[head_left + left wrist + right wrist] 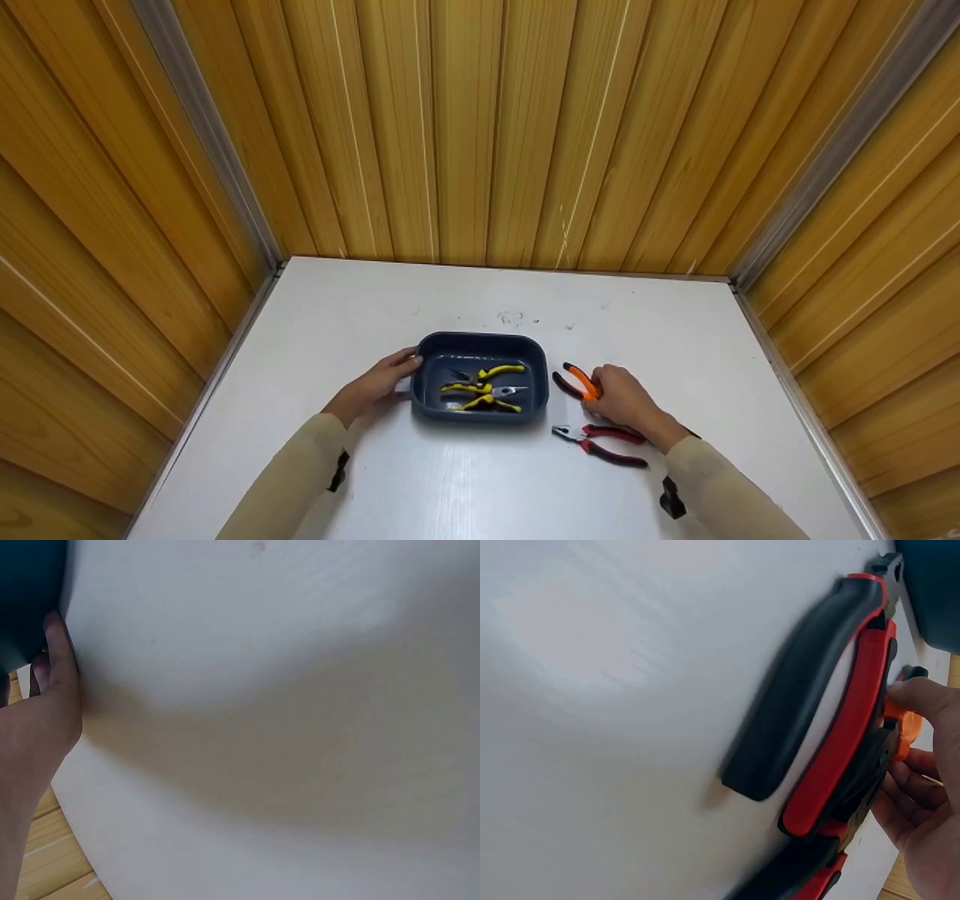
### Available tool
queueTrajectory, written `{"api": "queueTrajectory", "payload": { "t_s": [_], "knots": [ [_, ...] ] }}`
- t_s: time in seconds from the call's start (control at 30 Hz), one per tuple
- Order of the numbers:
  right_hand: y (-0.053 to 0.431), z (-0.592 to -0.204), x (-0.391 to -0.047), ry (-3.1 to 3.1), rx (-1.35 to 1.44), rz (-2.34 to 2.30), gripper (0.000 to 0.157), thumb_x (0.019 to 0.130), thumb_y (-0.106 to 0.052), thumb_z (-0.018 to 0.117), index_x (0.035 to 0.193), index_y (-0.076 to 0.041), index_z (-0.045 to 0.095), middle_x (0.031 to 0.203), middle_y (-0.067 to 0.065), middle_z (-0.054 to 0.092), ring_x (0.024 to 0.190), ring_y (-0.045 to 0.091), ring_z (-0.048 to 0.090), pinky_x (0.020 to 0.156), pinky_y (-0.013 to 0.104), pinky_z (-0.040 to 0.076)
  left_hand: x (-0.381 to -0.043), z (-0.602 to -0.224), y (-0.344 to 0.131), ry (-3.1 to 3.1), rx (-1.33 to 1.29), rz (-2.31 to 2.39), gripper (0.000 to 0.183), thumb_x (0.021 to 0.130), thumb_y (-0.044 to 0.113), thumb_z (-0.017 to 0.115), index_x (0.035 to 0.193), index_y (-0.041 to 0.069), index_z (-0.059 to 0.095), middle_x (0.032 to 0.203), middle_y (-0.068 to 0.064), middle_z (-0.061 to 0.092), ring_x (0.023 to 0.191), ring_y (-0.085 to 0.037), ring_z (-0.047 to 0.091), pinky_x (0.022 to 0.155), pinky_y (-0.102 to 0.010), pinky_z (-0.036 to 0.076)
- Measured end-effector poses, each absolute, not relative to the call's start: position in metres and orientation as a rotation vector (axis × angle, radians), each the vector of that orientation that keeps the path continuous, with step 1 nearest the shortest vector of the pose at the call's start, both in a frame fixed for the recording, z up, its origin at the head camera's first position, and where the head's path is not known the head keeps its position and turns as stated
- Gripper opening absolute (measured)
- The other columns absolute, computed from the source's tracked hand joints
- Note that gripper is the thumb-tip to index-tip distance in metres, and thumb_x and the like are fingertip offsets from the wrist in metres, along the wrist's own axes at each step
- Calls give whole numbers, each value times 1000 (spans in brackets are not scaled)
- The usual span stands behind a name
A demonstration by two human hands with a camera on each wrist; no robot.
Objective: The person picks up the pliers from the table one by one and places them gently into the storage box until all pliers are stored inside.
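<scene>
My left hand [379,382] holds the left end of a dark blue baking dish [480,416], thumb at the rim. Several yellow-and-black pliers [487,390] lie inside it, some overlapping. In the left wrist view, fingers [64,660] sit against the dish's outer wall [30,600]. Right of the dish, my right hand [622,394] pinches orange-and-black pliers [581,382] near the pivot, handles pointing toward the dish. Just below lie red-and-black pliers [611,444], jaws toward the dish. The right wrist view shows a second set of red-and-black handles [821,874] at the bottom.
The white table [465,487] carries dark smudges [512,318] behind the dish. Wood-look panels [465,135] stand at the back and both sides, with grey metal strips [217,142] in the corners. Black wrist mounts [673,499] hang under the sleeves.
</scene>
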State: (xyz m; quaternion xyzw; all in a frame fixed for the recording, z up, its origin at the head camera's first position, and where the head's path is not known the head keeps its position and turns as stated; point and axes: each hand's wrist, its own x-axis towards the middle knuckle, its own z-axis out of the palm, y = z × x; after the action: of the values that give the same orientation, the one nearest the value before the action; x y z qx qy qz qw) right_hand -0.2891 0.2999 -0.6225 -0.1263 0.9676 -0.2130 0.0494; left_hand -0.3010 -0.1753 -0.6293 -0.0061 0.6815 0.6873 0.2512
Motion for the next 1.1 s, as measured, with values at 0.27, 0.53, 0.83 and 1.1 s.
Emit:
{"api": "queueTrajectory", "payload": {
  "t_s": [0.27, 0.53, 0.83, 1.1],
  "knots": [
    [295, -624, -288, 2988, -364, -638, 29, 81, -19, 83, 99, -3, 69, 84, 1, 55, 76, 20, 49, 66, 34, 44, -303, -634, -176, 1863, -14, 1865, 66, 110, 39, 60, 165, 11, 37, 166, -17, 39, 153, -34, 33, 110, -48, 51],
    [292, -616, -295, 2947, -294, -777, 36, 84, -21, 87, 109, -2, 69, 90, 4, 57, 82, 22, 51, 70, 35, 43, -303, -633, -176, 1878, -36, 1857, 68, 109, 40, 62, 165, 11, 37, 165, -17, 41, 153, -34, 35, 109, -48, 52],
    [291, -605, -302, 2976, -332, -876, 30, 83, -14, 84, 107, -1, 70, 90, 6, 61, 82, 23, 53, 73, 36, 46, -301, -632, -174, 1845, -31, 1880, 62, 111, 34, 58, 165, 12, 37, 165, -16, 42, 150, -31, 37, 108, -48, 52],
    [285, -597, -303, 2948, -317, -964, 28, 84, -8, 81, 109, -1, 72, 93, 7, 65, 84, 22, 56, 74, 35, 47, -302, -631, -176, 1900, -39, 1827, 66, 110, 38, 60, 166, 14, 36, 170, -16, 32, 156, -35, 29, 109, -47, 52]
  ]
}}
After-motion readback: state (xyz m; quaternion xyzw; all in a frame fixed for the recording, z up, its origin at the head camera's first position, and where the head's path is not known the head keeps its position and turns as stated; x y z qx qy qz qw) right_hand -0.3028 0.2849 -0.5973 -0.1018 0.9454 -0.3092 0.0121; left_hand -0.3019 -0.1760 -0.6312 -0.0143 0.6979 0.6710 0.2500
